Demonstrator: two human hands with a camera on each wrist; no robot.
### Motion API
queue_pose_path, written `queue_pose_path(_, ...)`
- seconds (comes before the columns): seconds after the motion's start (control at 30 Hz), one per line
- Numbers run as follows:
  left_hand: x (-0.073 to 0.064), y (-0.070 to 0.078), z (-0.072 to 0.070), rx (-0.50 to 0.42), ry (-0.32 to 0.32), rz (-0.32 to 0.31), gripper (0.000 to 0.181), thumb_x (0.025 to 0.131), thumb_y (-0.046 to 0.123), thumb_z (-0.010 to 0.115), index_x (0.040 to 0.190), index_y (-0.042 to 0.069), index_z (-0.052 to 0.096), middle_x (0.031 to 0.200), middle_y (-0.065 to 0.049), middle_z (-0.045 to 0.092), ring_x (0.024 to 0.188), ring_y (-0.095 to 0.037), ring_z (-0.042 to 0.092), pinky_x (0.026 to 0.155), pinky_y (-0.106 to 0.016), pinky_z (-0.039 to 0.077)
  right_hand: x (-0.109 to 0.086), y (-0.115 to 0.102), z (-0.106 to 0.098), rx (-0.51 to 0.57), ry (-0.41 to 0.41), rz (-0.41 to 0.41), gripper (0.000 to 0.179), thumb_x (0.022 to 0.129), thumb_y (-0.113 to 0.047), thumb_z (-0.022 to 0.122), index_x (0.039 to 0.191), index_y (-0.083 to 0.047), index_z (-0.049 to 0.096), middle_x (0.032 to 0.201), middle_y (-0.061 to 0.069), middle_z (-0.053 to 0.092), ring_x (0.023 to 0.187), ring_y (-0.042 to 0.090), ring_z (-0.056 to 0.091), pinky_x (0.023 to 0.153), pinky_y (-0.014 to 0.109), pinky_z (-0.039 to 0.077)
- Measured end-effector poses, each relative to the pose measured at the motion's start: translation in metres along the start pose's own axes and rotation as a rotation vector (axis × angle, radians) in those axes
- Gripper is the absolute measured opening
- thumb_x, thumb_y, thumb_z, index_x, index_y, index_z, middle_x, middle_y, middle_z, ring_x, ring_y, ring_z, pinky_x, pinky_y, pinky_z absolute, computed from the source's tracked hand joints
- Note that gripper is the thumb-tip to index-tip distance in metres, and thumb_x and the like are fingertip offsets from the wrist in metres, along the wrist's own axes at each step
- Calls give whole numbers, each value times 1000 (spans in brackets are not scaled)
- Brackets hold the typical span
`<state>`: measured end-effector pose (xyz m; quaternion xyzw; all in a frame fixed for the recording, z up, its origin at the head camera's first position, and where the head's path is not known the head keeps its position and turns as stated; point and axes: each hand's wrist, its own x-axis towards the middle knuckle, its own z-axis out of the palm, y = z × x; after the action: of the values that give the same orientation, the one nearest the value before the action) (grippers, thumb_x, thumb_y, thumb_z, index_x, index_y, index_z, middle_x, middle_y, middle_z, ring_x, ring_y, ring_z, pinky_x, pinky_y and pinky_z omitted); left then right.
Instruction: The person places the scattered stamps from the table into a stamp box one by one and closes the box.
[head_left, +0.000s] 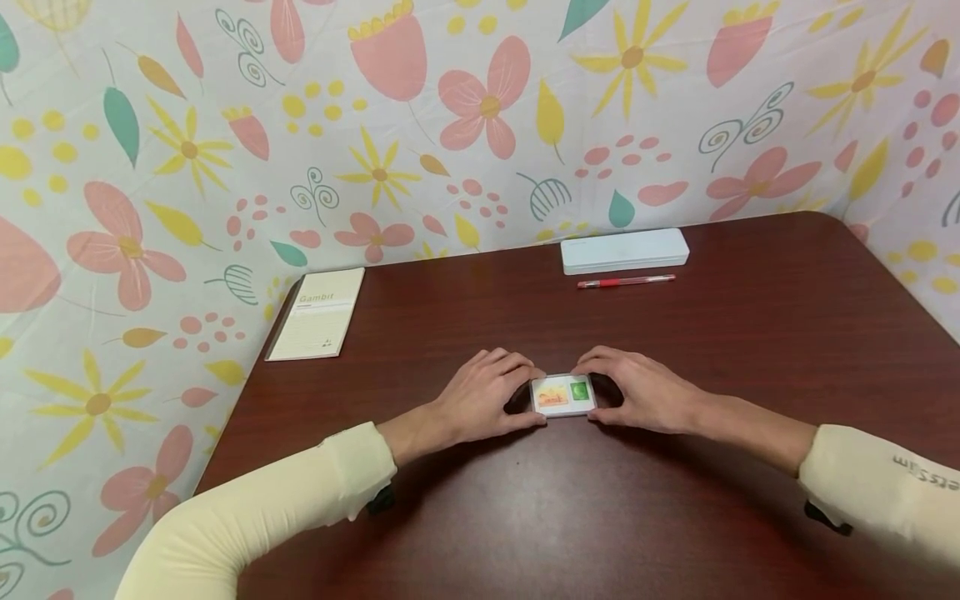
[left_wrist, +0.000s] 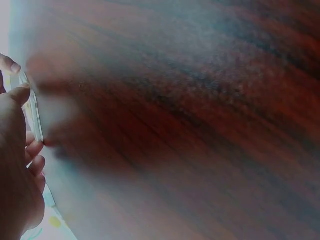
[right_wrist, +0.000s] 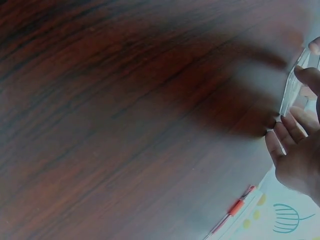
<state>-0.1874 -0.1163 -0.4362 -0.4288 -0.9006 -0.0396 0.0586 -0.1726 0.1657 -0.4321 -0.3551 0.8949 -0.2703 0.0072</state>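
Note:
A small flat rectangular case (head_left: pixel 562 397) with a clear edge and a white face, printed with an orange picture and a green square, is between my hands. My left hand (head_left: pixel 480 398) pinches its left end, thumb at the near corner and fingers at the far one. The right hand (head_left: pixel 651 393) grips the opposite end in the same way. From the left wrist, the thin edge of the case (left_wrist: pixel 35 114) shows at the thumb and fingertips, close over the table. The right wrist view shows the case's edge (right_wrist: pixel 290 91) beside the other thumb.
The brown wooden table (head_left: pixel 465 517) carries a cream notebook (head_left: pixel 317 315) marked "Gambit" at the left edge. A white pencil case (head_left: pixel 625 252) lies at the back, with a red pen (head_left: pixel 626 282) just in front. A flower-printed cloth (head_left: pixel 465 183) hangs behind and around the table.

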Motion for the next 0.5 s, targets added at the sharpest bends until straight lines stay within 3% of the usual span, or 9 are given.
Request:
queue_pose_path(0.27, 1, 1, -1, -6, -13, -15, 61, 93, 63, 74, 136, 20, 68, 133, 6, 66, 121, -15, 58, 100, -34, 47, 0, 0, 0, 20, 10, -8, 57, 79, -8, 94, 129, -2, 68, 125, 6, 67, 112, 22, 67, 94, 46, 56)
queue_pose_path(0.5, 1, -3, -5, -11, 11, -10, 58, 92, 61, 76, 133, 20, 71, 131, 6, 67, 117, -14, 59, 99, -33, 47, 5, 0, 0, 12, 24, -24, 57, 78, -8, 95, 127, 0, 68, 123, 8, 69, 110, 24, 68, 92, 46, 57)
